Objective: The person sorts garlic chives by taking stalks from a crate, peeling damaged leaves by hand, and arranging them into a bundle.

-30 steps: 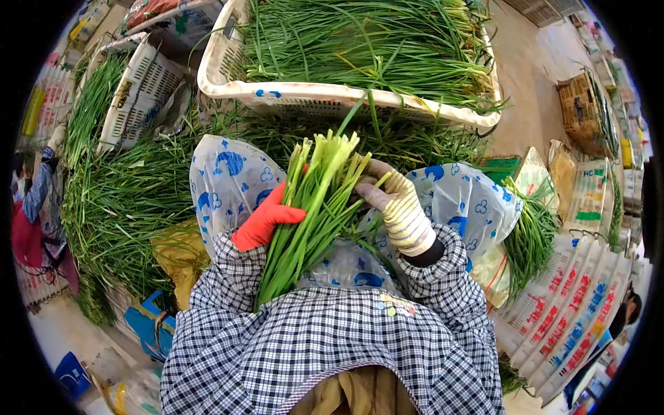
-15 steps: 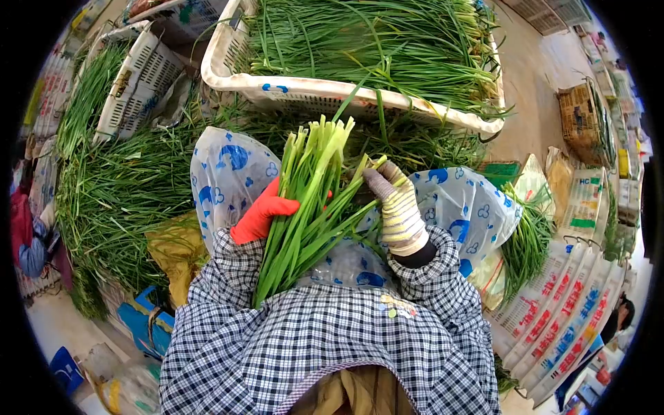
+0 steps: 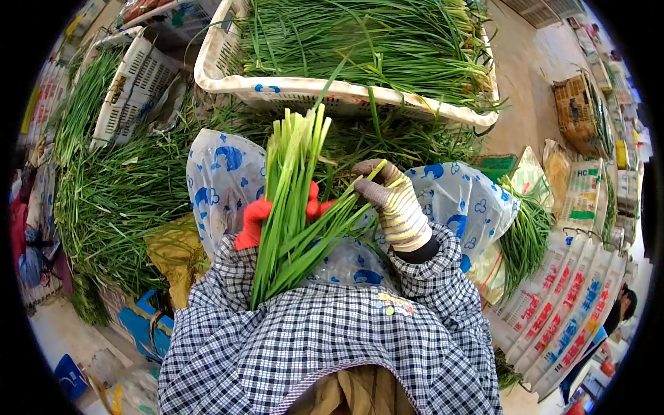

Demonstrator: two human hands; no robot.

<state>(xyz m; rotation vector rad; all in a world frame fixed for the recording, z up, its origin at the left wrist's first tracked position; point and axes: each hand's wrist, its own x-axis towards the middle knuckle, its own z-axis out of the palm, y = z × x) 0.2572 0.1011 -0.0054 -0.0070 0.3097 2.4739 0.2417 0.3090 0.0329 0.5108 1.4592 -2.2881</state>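
In a red glove, my left hand (image 3: pixel 257 220) is wrapped round a bunch of garlic chives (image 3: pixel 287 183), its pale cut ends pointing up and away from me. My right hand (image 3: pixel 398 207), in a striped glove with grey fingertips, pinches a few chive stalks (image 3: pixel 340 209) that slant away from the bunch's right side. Their pale ends poke out past my right fingers. The lower leaves of the bunch rest against my checked smock (image 3: pixel 325 339). Part of my left fingers is hidden behind the leaves.
A white crate (image 3: pixel 304 86) full of chives stands ahead. Loose chives (image 3: pixel 131 214) are heaped at the left beside another crate (image 3: pixel 135 86). To the right hang more chives (image 3: pixel 524 252) near stacked white crates (image 3: pixel 564 304). Patterned plastic (image 3: pixel 470 204) covers my knees.
My left hand and the main bunch have shifted slightly left and turned more upright. Its red fingers now show between the bunch and the stalks in my right hand, which has moved slightly down.
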